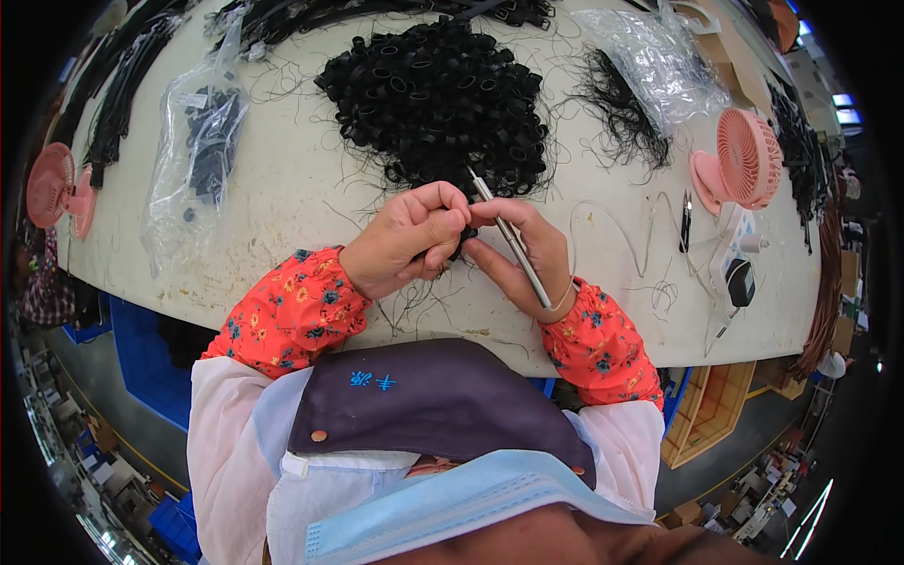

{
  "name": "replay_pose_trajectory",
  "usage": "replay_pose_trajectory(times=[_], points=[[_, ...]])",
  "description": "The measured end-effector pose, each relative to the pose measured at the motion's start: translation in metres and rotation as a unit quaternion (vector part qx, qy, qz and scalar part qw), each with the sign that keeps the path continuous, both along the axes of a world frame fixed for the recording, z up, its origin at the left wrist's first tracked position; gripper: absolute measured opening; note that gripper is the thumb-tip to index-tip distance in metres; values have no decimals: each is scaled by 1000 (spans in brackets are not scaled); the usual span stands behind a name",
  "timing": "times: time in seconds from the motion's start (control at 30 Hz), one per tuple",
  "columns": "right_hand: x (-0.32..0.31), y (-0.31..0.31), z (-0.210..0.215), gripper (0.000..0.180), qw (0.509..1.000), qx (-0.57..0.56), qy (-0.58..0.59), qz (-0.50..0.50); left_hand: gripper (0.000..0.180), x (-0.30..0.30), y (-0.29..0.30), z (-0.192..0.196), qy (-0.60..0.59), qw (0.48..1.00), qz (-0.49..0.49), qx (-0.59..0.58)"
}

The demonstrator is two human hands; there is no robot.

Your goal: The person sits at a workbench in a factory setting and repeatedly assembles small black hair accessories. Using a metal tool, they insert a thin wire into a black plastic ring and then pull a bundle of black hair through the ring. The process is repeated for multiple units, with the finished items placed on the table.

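The table point(603, 315) carries a broad pile point(433, 104) of black loops. On the near side of the pile, past the table's edge, a blue bin point(141, 353) sits to the left, with something dark in it, too shaded to make out; a yellow crate point(711, 410) stands to the right. Left of the pile lies a clear bag point(168, 165) with black pieces point(215, 141) inside; right of it, a second clear bag point(650, 56) lies beside loose black threads point(617, 108).

Both hands are just at the pile's near edge. The left hand point(405, 237) is curled, thumb and fingertips pinching a small loop point(467, 241) — black, mostly hidden by fingers. The right hand point(527, 250) grasps a tool point(513, 247) — slim, silver, pen-like, slanting with its thin tip toward the pile — and its fingers meet the loop too.
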State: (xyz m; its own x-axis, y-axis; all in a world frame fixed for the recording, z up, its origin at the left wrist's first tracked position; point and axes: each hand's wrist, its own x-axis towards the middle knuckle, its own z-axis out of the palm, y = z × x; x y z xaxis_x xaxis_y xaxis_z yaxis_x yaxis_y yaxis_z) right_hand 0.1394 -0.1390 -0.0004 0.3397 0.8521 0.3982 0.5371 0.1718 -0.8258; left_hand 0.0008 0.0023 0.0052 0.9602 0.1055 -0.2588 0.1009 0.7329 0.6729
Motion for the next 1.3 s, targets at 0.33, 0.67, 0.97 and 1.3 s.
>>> replay_pose_trajectory(times=[0.33,0.67,0.97,1.3], points=[[2,-1,-2,31,998,17,53,-22,13,1,-4,-1,-11,999,-9,46],[2,-4,-1,30,988,59,143,-7,28,4,-6,3,55,993,-39,99],[6,-4,-7,31,996,67,45,-23,16,2,-13,-5,37,953,67,292],[7,-3,5,33,993,91,-74,-16,17,-1,-10,-5,-16,829,124,545]])
